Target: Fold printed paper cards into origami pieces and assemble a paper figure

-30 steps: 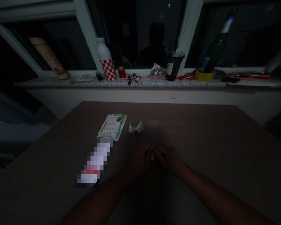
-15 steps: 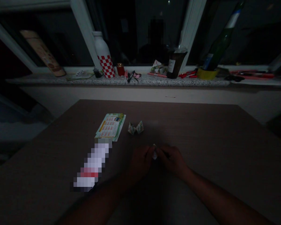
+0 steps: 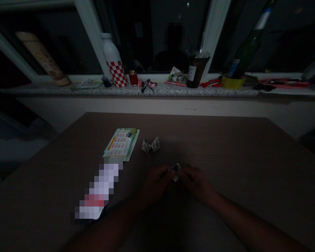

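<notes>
In dim light my left hand point(image 3: 156, 183) and my right hand point(image 3: 195, 182) meet over the brown table point(image 3: 225, 147), fingertips pinched together on a small folded paper piece point(image 3: 175, 169) between them. Only its top edge and a pale corner show. A little farther away lies a finished folded paper shape point(image 3: 151, 145) with two points. To its left rests a printed green and orange leaflet point(image 3: 121, 143). A blurred-out long object point(image 3: 98, 190) lies below the leaflet, left of my left forearm.
A stone windowsill point(image 3: 157, 91) runs behind the table, carrying a white bottle with red checks point(image 3: 113, 61), a dark jar point(image 3: 195, 71), a green glass bottle point(image 3: 248, 42), a yellow tape roll point(image 3: 229, 82), a leaning cardboard tube point(image 3: 40, 57) and small clutter.
The paper piece, nearly hidden between my fingers a second ago, now shows more of itself above my fingertips. Both hands stay in about the same spot.
</notes>
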The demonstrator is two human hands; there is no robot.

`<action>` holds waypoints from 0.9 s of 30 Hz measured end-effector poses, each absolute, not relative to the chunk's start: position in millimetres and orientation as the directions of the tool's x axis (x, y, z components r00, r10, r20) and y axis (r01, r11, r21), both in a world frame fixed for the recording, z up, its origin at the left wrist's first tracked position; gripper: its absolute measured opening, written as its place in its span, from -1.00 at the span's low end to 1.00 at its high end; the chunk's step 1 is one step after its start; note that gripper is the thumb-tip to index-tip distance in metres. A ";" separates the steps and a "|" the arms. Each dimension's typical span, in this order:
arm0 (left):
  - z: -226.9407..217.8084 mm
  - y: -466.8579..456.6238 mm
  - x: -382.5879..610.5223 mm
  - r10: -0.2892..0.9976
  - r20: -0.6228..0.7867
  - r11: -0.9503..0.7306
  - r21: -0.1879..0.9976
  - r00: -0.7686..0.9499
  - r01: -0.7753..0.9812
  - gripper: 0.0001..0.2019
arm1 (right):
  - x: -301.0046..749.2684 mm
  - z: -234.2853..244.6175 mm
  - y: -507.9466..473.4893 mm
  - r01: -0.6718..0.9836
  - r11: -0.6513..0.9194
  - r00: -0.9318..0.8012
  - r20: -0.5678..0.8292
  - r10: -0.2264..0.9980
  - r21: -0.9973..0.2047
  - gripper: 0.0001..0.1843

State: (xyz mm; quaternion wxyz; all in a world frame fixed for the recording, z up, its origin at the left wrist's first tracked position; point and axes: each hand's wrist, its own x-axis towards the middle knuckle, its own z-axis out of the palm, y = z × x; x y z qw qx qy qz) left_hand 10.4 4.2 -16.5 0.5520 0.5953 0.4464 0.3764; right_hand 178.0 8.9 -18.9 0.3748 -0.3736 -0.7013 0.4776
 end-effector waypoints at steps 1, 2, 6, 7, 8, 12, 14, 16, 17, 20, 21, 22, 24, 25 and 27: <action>-16.5 4.4 11.2 0.947 -0.053 0.030 0.997 0.318 0.075 -0.62 | 177.8 -19.0 8.0 0.147 0.253 -0.443 0.165 0.881 -0.956 -0.52; -16.1 4.4 12.3 0.948 -0.056 0.046 0.998 0.312 0.039 -0.62 | 177.6 -19.6 7.1 0.122 0.235 -0.433 0.161 0.887 -0.964 -0.51; -12.7 4.5 13.5 0.974 -0.020 0.016 1.000 0.228 0.022 -0.65 | 179.1 -23.5 6.9 0.062 0.159 -0.408 0.120 0.905 -0.985 -0.51; -11.9 4.8 12.3 0.975 -0.011 0.001 0.999 0.220 0.041 -0.66 | 180.1 -24.3 7.8 0.072 0.150 -0.425 0.106 0.899 -0.986 -0.52; -11.5 5.4 10.5 0.974 -0.011 -0.004 0.998 0.228 0.064 -0.66 | 181.1 -24.9 8.8 0.082 0.145 -0.442 0.095 0.892 -0.986 -0.53; -11.8 8.9 2.4 0.911 -0.069 0.012 0.990 0.406 0.139 -0.67 | 183.6 -25.6 11.8 0.086 0.155 -0.429 0.104 0.897 -0.984 -0.50; -12.8 10.1 0.6 0.913 -0.082 0.025 0.989 0.400 0.146 -0.67 | 183.5 -25.2 11.9 0.090 0.152 -0.402 0.104 0.910 -0.984 -0.51; -13.2 10.5 0.4 0.934 -0.076 0.031 0.991 0.349 0.134 -0.68 | 183.1 -24.6 11.6 0.093 0.140 -0.374 0.096 0.923 -0.986 -0.52; -13.0 10.3 0.6 0.943 -0.071 0.031 0.991 0.324 0.130 -0.69 | 182.9 -24.4 11.4 0.092 0.136 -0.359 0.094 0.929 -0.986 -0.52; -10.5 9.8 1.4 0.967 -0.058 0.021 0.989 0.247 0.149 -0.75 | 182.7 -24.1 11.2 0.089 0.129 -0.350 0.091 0.932 -0.988 -0.52; -9.5 9.7 1.6 0.973 -0.049 0.014 0.988 0.224 0.156 -0.77 | 182.7 -24.1 11.1 0.091 0.130 -0.354 0.090 0.931 -0.987 -0.53; -8.6 9.7 1.9 0.978 -0.039 0.005 0.987 0.206 0.159 -0.78 | 182.6 -24.1 11.1 0.098 0.132 -0.358 0.089 0.930 -0.986 -0.53; -7.8 9.9 2.3 0.982 -0.022 -0.006 0.989 0.187 0.146 -0.78 | 182.2 -24.0 10.9 0.121 0.138 -0.353 0.088 0.932 -0.983 -0.55; -7.8 10.1 2.5 0.983 -0.015 -0.010 0.990 0.181 0.137 -0.78 | 182.0 -23.9 10.9 0.131 0.138 -0.343 0.085 0.935 -0.982 -0.55; -8.4 10.3 2.7 0.986 -0.015 -0.010 0.989 0.168 0.146 -0.79 | 181.7 -23.4 10.7 0.139 0.131 -0.327 0.079 0.942 -0.982 -0.56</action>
